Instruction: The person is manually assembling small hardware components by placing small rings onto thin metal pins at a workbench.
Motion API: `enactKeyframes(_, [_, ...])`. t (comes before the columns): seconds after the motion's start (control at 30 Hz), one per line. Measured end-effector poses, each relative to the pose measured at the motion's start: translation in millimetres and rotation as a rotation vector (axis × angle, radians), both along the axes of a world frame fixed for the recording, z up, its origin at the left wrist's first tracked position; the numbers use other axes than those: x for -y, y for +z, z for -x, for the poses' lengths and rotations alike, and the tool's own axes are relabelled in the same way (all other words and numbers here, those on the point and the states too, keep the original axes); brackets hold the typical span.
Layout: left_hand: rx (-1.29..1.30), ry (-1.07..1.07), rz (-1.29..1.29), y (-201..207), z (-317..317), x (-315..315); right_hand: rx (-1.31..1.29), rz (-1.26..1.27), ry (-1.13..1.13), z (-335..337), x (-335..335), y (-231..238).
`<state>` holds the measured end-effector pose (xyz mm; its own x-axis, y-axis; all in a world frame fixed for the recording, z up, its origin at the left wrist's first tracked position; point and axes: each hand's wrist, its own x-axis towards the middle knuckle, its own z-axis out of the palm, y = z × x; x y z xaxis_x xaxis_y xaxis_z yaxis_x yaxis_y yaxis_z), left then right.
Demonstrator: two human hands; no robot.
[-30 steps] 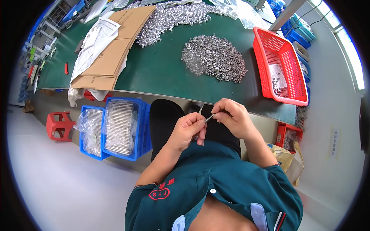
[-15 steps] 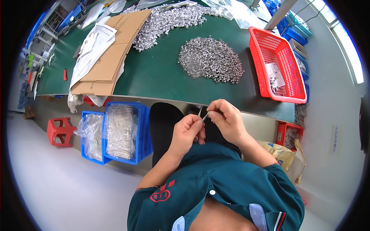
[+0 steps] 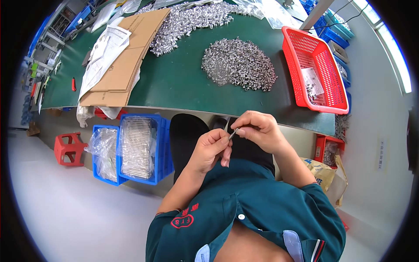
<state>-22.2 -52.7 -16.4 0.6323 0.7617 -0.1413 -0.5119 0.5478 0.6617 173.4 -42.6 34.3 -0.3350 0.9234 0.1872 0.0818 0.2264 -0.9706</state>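
Thin metal rod: a short, slim, silvery-grey stick (image 3: 234, 133), held aslant between your two hands, above your lap and just short of the table's near edge.
Left hand: your left hand (image 3: 212, 148) pinches the rod's lower end between thumb and forefinger; the other fingers curl loosely below, their tips toward your lap.
Right hand: your right hand (image 3: 262, 131) closes thumb and bent forefinger on the upper end, knuckles raised, the back of the hand facing up.
Forearms: both bare, rising from short dark-green sleeves and angling inward until your hands nearly meet.
Lap: black trousers (image 3: 190, 131) of smooth, matte cloth lie beneath.
Table: a flat, dark-green tabletop (image 3: 174, 83) with a faint sheen.
Near heap: small, glinting, silvery metal pieces (image 3: 244, 63), piled in a rounded mound beyond your hands.
Far heap: a wider spread of bright silvery pieces (image 3: 187, 24), grainy and reflective.
Basket: a red, perforated plastic basket (image 3: 295, 67) to the right of the near heap, with a white slip and small dark bits inside.
Cardboard: flat brown sheets (image 3: 124, 61) on the left, creased white papers on top.
Crates: blue plastic crates (image 3: 165, 144) below, holding silvery rows under crinkled clear film.
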Motion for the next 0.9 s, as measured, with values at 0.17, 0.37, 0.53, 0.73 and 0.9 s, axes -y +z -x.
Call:
enactKeyframes(0.17, [-0.185,0.095,-0.076,6.5,-0.8,5.0,0.165,-0.089,-0.131,3.5,4.7,0.4])
enactKeyframes(0.37, [-0.702,0.448,-0.658,18.0,-9.6,9.9,0.129,0.006,-0.274,13.9,14.7,2.3])
enactKeyframes(0.53, [-0.34,0.199,-0.303,14.2,-4.8,6.2,0.054,0.025,-0.084,10.3,10.0,5.9])
enactKeyframes(0.73, [-0.211,0.171,-0.181,8.7,-10.3,3.9,-0.076,0.182,-0.088,10.6,9.2,-3.6])
enactKeyframes(0.9, [-0.196,0.17,-0.141,-6.9,-5.7,2.6,0.175,0.062,-0.199,-4.4,-0.2,-5.8])
